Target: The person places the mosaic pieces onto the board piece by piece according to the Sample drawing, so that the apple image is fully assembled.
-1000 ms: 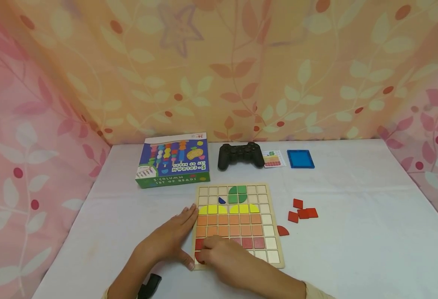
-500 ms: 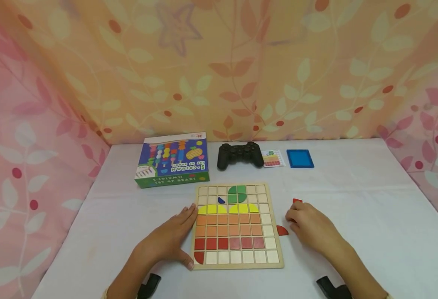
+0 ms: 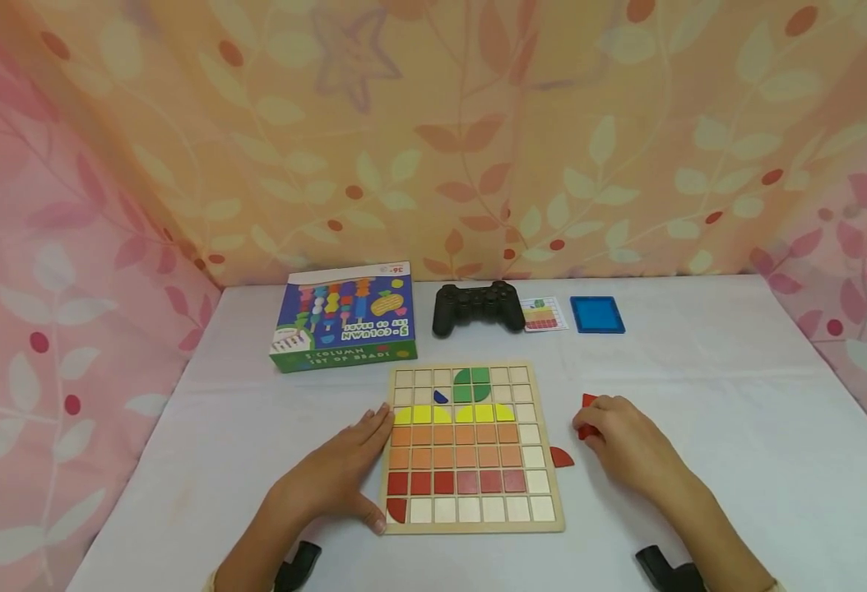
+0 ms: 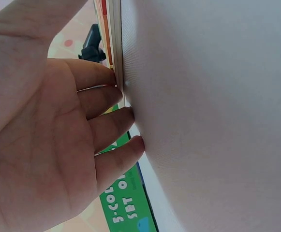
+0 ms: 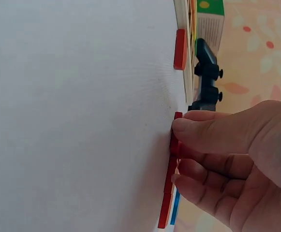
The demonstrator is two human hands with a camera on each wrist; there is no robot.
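A wooden grid board [image 3: 558, 514] holds green, yellow, orange and red tiles, plus a small blue piece [image 3: 440, 397]. Along its left side, my left hand [image 3: 330, 473] rests with fingers extended, the fingertips and thumb touching the edge. A red quarter-circle tile [image 3: 397, 510] sits in the bottom-left cell. Right of the board, my right hand [image 3: 629, 440] pinches a red square tile [image 5: 174, 137] between thumb and index finger, low over the cloth. More red square tiles [image 5: 165, 210] lie under and beside that hand, partly hidden. A second red quarter-circle tile [image 3: 563, 457] lies against the board's right edge.
Behind the board stand a bead-set box [image 3: 345, 316], a black game controller [image 3: 478, 308], a small pattern card [image 3: 544, 315] and a blue square tray [image 3: 597, 315]. White cloth covers the table, with patterned curtains at the back and sides.
My right hand has left the red quarter-circle tile in the board's bottom-left cell and moved right to the loose red square tiles, where it pinches one. My left hand has stayed put.
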